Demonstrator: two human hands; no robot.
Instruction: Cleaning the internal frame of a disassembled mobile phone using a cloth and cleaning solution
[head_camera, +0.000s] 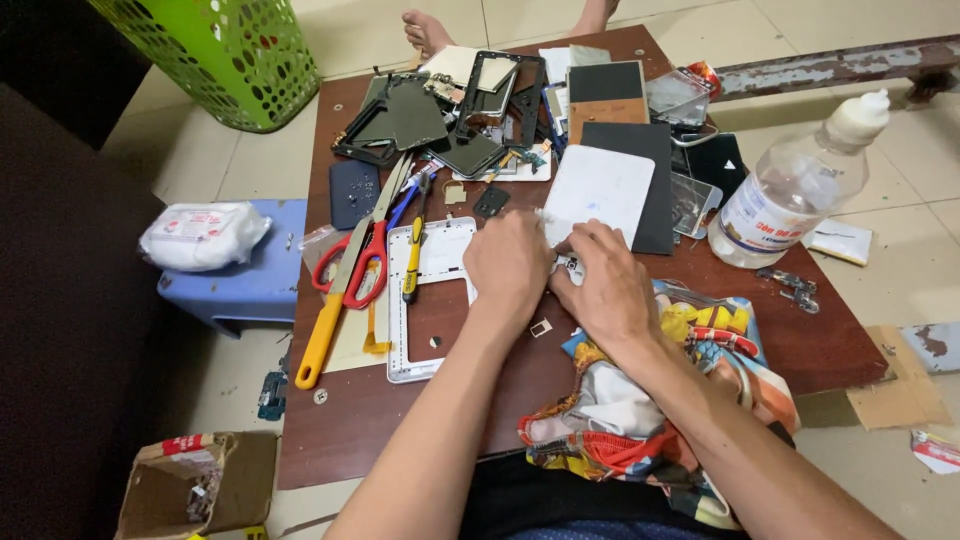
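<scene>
Head view first, from the left edge. What sits off the worktop (400, 420)?

— A green mesh basket (225, 55) on the floor at top left, and a white wipes packet (200, 235) on a low blue stool (245, 285), both to the side, so, I judge, the wood stays free for parts.

— And on the wood?

— Long yellow-handled shears (340, 290), red-handled scissors (352, 262) and a small yellow-handled tool (412, 262) lie side by side with handles toward the person, probably for a quick pick-up. Just beside them a white phone frame (420, 335) lies flat.

— The hands?

— The left hand (510, 265) is curled knuckles-up on the frame's right edge; its grip is hidden under the knuckles, so I cannot tell what it holds. The right hand (608, 290) meets it, fingertips pinched narrow on a small whitish part (570, 265) between the two hands, low over the worktop, likely to steady fine work. A tiny metal tray (541, 327) lies just below them.

— Further right?

— A white panel (598, 190) overlaps a dark panel (640, 165) beyond the hands, with a heap of dark phone shells (440, 115) behind. A colourful cloth (690, 390) lies under the right forearm, perhaps padding. A clear bottle (795, 190) stands upright near the right edge, apart from the parts.
</scene>
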